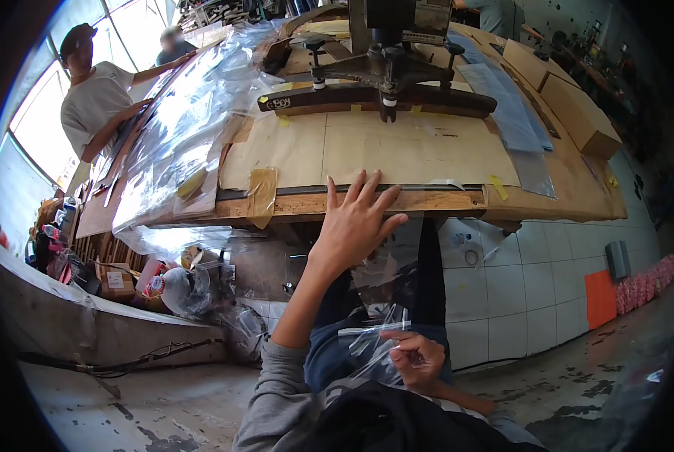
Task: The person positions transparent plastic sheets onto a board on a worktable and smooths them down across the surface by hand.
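My left hand (pixel 352 222) lies palm down with its fingers spread at the front edge of the table, fingertips on a pale sheet (pixel 284 154) and the dark strip along it. Low in front of my body, my right hand (pixel 420 363) is closed on a piece of clear plastic (pixel 373 345), which hangs crumpled over my lap. Brown tape (pixel 262 197) crosses the wooden edge (pixel 427 201) left of my left hand. Beyond the fingers, a dark curved bar (pixel 382 98) under a metal press frame (pixel 390 68) spans the sheet.
Clear plastic sheeting (pixel 194 113) covers the table's left side. Cardboard boxes (pixel 578 113) stand at the right. A person (pixel 100 98) leans at the table's left edge, another person (pixel 173 47) behind. A large bottle (pixel 179 290) and cartons (pixel 115 280) sit below left.
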The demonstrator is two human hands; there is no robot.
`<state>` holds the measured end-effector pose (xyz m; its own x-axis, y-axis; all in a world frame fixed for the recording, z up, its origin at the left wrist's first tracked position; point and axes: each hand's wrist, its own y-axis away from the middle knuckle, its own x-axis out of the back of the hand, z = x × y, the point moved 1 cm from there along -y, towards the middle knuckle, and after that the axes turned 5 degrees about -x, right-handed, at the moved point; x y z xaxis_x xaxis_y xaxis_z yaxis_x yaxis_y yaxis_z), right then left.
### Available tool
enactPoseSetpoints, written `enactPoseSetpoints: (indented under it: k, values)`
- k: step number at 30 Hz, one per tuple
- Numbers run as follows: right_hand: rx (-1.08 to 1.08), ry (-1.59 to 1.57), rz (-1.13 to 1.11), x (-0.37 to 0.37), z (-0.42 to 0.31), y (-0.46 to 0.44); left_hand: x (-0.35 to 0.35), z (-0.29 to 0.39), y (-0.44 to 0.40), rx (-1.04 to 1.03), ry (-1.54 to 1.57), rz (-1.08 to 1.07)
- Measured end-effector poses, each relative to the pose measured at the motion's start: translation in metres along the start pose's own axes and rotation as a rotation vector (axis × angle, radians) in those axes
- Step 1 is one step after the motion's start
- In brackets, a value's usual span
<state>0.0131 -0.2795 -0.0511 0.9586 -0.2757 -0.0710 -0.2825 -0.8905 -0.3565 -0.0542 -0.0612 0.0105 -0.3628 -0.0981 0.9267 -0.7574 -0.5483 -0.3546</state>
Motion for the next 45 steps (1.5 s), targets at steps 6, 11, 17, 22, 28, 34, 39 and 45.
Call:
enactPoseSetpoints:
  k: [6,11,17,22,28,34,39,45]
  values:
    - [-0.053,0.049,0.108,0.006,0.007,-0.015,-0.013,-0.018,-0.028,0.030,0.000,0.011]
    - [-0.166,0.121,0.210,0.017,0.022,-0.042,-0.032,-0.039,-0.055,0.054,0.046,0.081]
    - [-0.203,0.308,0.140,0.023,0.060,-0.046,-0.036,-0.041,-0.060,0.102,0.026,0.090]
    - [-0.062,0.629,0.254,0.019,0.058,-0.051,-0.036,-0.040,-0.057,0.086,0.028,0.128]
    - [0.276,0.771,0.286,0.020,0.025,-0.127,-0.035,-0.043,-0.059,0.094,0.058,0.106]
    - [0.255,1.144,0.152,0.027,0.034,-0.221,-0.038,-0.046,-0.059,0.083,0.067,0.131]
    - [0.190,1.191,0.112,0.033,0.038,-0.217,-0.033,-0.043,-0.058,0.086,0.067,0.091]
    - [0.207,1.183,-0.016,0.048,0.033,-0.220,-0.031,-0.041,-0.054,0.091,0.113,0.166]
